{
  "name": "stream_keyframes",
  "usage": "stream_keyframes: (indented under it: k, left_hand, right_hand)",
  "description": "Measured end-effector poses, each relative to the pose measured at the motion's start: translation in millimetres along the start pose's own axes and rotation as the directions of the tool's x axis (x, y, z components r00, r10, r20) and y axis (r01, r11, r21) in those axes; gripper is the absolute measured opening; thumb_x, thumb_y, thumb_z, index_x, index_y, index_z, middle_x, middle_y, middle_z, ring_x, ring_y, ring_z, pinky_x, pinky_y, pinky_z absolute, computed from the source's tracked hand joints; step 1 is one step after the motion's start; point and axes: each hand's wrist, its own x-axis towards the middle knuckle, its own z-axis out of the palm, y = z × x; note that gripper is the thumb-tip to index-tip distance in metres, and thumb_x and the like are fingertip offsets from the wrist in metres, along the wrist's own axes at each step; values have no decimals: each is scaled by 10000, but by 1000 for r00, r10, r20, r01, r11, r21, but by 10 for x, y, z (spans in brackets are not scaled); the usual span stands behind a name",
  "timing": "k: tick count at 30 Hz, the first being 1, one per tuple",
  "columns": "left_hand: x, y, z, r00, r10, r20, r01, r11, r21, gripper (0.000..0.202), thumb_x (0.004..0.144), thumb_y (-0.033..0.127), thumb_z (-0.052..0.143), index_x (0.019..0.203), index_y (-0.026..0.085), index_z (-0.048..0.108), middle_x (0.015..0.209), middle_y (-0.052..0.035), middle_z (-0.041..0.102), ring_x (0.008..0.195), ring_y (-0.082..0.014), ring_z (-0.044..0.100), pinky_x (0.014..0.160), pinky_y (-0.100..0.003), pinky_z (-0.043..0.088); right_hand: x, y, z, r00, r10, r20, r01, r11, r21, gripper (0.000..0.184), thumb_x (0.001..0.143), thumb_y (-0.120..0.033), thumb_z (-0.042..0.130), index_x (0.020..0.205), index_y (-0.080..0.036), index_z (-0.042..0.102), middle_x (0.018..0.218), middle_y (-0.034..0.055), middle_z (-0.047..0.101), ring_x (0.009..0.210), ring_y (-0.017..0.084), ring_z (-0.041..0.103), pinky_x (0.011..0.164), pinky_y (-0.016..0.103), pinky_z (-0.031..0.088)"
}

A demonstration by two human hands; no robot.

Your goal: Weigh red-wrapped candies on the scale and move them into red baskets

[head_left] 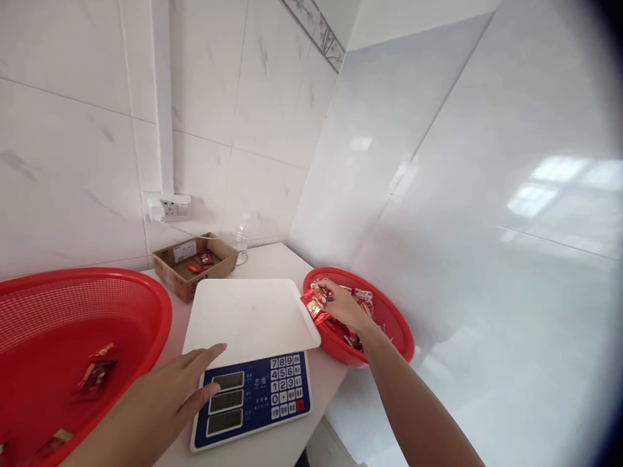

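Note:
My right hand (343, 307) is closed on a shiny red candy packet (315, 307), above the right red basket (396, 318), where several wrapped candies (364, 296) lie. My left hand (187, 383) holds nothing, its fingers apart, over the front left part of the digital scale (257, 421). The scale's white weighing tray (250, 318) is bare, and its keypad and displays face me. In the large red basket (156, 318) on the left lie a few wrapped packets (97, 376), partly blurred.
A cardboard box (180, 282) with small red packets stands behind the scale. Beside it are a clear plastic bottle (242, 235) and a white cable running to a wall socket (170, 209). Tiled walls meet in a corner behind the white table (272, 253).

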Motion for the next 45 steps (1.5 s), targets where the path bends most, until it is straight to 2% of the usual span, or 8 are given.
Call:
stream_keyframes:
  k: [4,9,16,23,31,35,39,45]
  left_hand:
    - [-28,150,-146,997,-35,72,36,999,-4,474,928,435,370,1382,329,457,1240,-44,651,1045,-241,653,870,-362,521]
    - [-57,199,-259,993,-69,97,71,997,-20,473,940,424,357,1394,320,435,1292,-60,613,1099,-245,622,874,-365,507]
    - [-68,207,-313,990,-87,112,91,995,-29,502,941,420,354,1431,311,377,1324,-79,585,1147,-266,593,828,-355,515]
    - [-76,198,-322,991,-87,106,85,996,22,487,945,403,352,1421,313,395,1325,-68,590,1179,-266,578,861,-358,511]
    - [-80,165,-304,993,-73,88,71,997,29,479,944,411,353,1410,318,412,1291,-71,615,1146,-262,600,848,-354,515]
    - [-82,149,-307,996,-52,78,48,998,48,485,950,403,334,1420,301,395,1286,-79,616,1132,-255,605,825,-341,517]
    - [-85,132,-293,995,-40,95,35,998,59,491,952,401,323,1424,286,389,1300,-83,604,1141,-255,596,817,-335,516]
    - [-80,138,-289,989,-65,133,61,998,29,489,949,435,320,1411,302,407,1324,-77,584,1168,-263,574,861,-368,501]
  right_hand:
    - [99,-317,597,979,-116,168,114,993,26,363,649,-57,502,954,-217,618,846,-8,613,778,158,578,744,301,456]
    - [213,-458,1009,981,-143,128,146,989,-10,434,676,-57,576,1081,-208,616,1086,58,593,966,176,580,887,332,435]
    - [258,-500,965,986,-166,17,164,985,60,387,743,-225,606,1129,-249,597,1194,30,615,1105,187,555,985,361,399]
    - [353,-358,941,989,-126,-83,128,992,13,386,775,-225,581,1160,-238,590,1224,54,596,1103,181,559,988,351,408]
    - [304,-242,857,997,-79,-22,78,995,-60,321,881,-205,435,1138,-197,625,1200,87,628,1107,186,579,991,350,419]
    - [168,-211,708,999,-33,-39,31,998,-54,408,886,-235,453,1289,-239,519,1266,67,608,1181,200,549,1012,358,408]
    - [29,-170,663,996,64,56,-59,995,-85,502,868,-306,514,1359,-229,447,1207,88,639,1145,215,581,969,363,445]
    - [-157,-283,914,975,-218,49,223,947,-233,373,856,-249,521,1217,-226,611,1268,80,610,1214,232,503,1059,419,357]
